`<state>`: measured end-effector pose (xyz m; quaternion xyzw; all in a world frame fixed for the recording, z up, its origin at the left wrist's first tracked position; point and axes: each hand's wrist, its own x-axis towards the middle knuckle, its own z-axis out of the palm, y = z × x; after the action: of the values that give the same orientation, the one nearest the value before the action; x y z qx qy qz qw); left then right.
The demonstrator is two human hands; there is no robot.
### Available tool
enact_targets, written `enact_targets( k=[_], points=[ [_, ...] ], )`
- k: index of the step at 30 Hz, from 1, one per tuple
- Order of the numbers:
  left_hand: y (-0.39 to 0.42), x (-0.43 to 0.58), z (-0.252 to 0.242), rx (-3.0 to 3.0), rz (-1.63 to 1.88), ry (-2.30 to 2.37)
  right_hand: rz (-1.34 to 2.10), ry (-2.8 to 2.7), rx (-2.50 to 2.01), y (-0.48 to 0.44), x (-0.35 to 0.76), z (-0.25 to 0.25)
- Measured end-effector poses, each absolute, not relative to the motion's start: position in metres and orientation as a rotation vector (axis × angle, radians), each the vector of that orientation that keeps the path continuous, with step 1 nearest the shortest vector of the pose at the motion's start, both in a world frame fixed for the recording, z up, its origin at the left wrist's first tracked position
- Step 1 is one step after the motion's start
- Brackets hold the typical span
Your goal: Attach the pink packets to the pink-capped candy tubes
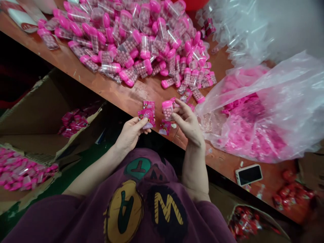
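Between the thumb and fingers of my left hand (133, 132) is a small pink printed sachet (146, 118), held just over the table's front edge. My right hand (188, 121) pinches a small clear bottle (167, 110) with a pink cap, filled with pale pink beads. The bottle is upright and close to the sachet, apart from it. Beneath and between the hands, another pink sachet (165, 127) lies on the table, and one more shows behind the left hand's sachet. A large heap of similar pink-capped bottles (144, 44) spreads over the table beyond my hands.
A clear plastic bag (253, 121) with pink pieces lies to the right, below a pile of clear containers (243, 30). A white phone (249, 174) rests near the edge. Cardboard boxes with pink items (25, 168) stand lower left; red packets (293, 192) lie lower right.
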<state>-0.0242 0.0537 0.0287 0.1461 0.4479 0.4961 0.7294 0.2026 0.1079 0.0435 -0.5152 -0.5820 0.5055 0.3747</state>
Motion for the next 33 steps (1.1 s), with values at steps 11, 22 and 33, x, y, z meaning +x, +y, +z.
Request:
enact_targets(
  k=[11, 22, 33],
  points=[
    [0.035, -0.002, 0.026, 0.388, 1.022, 0.937, 1.175, -1.435, -1.439, 0.027, 0.179, 0.010],
    [0.034, 0.008, 0.029, 0.403, 0.867, 0.938, 1.247, -1.233, -1.432, 0.015, 0.177, 0.002],
    [0.028, 0.016, 0.021, 0.510, 0.947, 1.104, 1.695, -0.438, -1.114, 0.013, 0.167, 0.011]
  ],
)
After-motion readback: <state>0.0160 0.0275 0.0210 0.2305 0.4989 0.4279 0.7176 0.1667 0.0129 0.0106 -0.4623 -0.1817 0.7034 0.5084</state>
